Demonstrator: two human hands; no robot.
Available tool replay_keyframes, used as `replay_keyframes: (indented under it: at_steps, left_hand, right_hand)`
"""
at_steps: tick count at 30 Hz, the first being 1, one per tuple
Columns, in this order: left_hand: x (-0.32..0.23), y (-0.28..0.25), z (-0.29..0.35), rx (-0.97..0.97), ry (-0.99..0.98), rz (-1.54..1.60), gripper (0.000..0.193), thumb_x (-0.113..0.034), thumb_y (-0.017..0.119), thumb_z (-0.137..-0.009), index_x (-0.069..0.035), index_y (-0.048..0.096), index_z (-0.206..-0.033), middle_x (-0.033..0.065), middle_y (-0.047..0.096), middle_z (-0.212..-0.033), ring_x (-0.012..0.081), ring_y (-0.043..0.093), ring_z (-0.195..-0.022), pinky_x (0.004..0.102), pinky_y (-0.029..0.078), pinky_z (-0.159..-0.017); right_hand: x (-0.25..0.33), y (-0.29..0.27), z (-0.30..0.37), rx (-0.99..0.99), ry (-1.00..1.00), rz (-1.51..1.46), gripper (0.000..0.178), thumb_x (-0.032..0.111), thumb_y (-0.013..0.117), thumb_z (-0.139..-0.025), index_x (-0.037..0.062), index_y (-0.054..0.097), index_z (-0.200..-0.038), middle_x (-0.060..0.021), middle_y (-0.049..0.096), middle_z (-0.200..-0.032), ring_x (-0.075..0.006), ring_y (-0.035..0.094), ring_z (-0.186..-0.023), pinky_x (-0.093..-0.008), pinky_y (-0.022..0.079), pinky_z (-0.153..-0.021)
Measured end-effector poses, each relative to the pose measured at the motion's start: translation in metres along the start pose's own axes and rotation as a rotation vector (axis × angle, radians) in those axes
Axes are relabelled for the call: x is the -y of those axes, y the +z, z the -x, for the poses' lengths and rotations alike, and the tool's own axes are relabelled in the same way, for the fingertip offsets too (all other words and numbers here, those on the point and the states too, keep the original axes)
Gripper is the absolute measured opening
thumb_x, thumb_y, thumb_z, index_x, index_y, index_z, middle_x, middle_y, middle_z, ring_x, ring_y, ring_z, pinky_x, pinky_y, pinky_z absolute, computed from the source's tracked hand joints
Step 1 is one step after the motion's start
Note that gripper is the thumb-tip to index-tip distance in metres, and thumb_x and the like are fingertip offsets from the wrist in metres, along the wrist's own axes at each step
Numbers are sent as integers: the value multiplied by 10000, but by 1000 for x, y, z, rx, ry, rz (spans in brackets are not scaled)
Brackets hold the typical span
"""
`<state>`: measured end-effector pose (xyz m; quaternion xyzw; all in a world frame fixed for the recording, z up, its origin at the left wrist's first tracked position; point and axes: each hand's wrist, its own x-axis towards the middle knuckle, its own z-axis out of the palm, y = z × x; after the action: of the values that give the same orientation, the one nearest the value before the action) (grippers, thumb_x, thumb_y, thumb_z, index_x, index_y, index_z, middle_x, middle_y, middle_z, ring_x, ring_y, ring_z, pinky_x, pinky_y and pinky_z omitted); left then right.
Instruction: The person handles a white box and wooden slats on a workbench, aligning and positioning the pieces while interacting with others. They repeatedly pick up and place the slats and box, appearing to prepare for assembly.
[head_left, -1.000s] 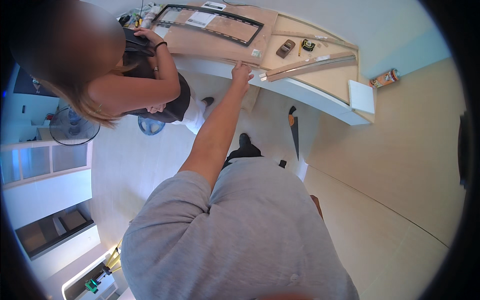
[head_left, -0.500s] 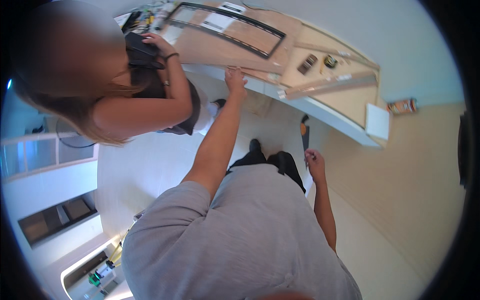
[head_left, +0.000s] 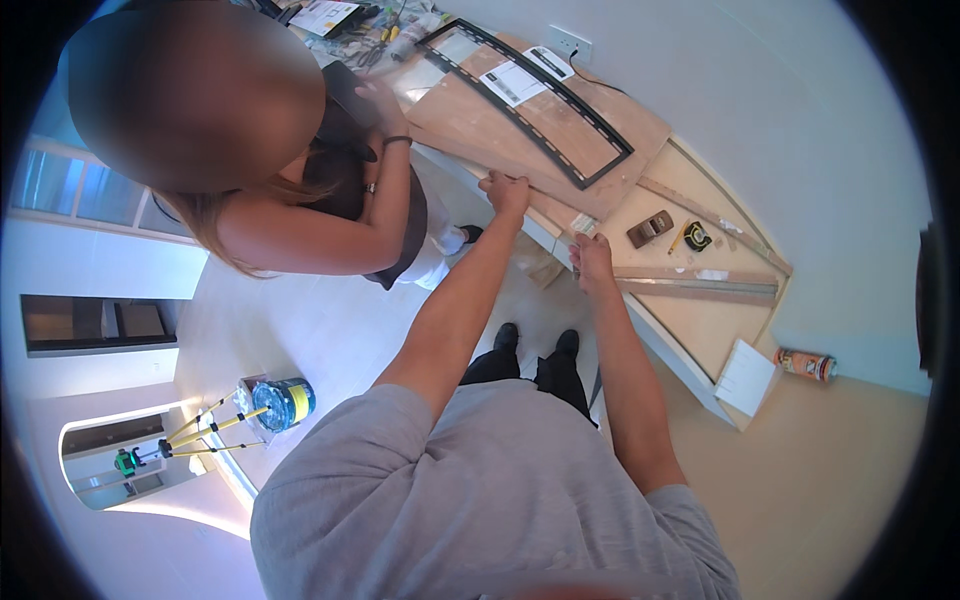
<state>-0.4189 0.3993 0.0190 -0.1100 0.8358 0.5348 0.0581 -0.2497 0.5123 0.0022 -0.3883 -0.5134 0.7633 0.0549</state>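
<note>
My left hand (head_left: 508,192) is at the front edge of a large brown wooden board (head_left: 470,120) on the workbench, its fingers curled over that edge. My right hand (head_left: 592,260) is closed at the board's right-hand front corner, beside a small pale label (head_left: 583,224). What its fingers hold is too small to make out. Lying across the board is a long black metal frame (head_left: 535,105) with slots along its sides. To the right of my right hand are a brown block-shaped hand plane (head_left: 650,229) and a black-and-yellow tape measure (head_left: 697,236).
Close on my left stands a person (head_left: 300,215) holding a dark flat object. Wooden strips (head_left: 700,283) lie along the bench's right part, near a white panel (head_left: 746,377) and an orange can (head_left: 805,364). Behind on the left are a yellow-legged tripod (head_left: 215,428) and a blue bucket (head_left: 285,403).
My right hand has risen from beside my leg, where a dark tool with an orange part showed, to the board's edge. My left hand stays at the edge. The view has shifted.
</note>
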Motion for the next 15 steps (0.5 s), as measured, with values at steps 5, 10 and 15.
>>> replay_keyframes:
  at_steps: [5, 10, 15]
  left_hand:
    - [-17, 5, -10, -26, -6, -314, 807, -194, 705, -787, -31, 359, -1498, 332, 350, -1339, 441, 530, -1172, 427, 432, -1057]
    - [10, -16, -10, 107, -41, 109, 683, -147, 663, -840, -36, 422, -1469, 289, 447, -1315, 372, 577, -1146, 436, 465, -978]
    - [65, -49, 60, 229, 391, -412, 724, -103, 617, -862, -82, 335, -1528, 215, 586, -1164, 399, 654, -911, 505, 523, -800]
  right_hand:
    - [17, 0, -4, -39, 182, -213, 303, 87, 556, -948, -28, 537, -1228, -131, 615, -1098, -258, 670, -930, -351, 586, -794]
    - [17, -11, -7, 8, 231, -301, 264, 72, 527, -967, -53, 538, -1199, -171, 615, -1090, -283, 691, -888, -360, 605, -750]
    - [26, -12, -8, 15, 274, -244, 239, 85, 537, -974, -55, 545, -1167, -184, 616, -1083, -289, 698, -878, -372, 603, -718]
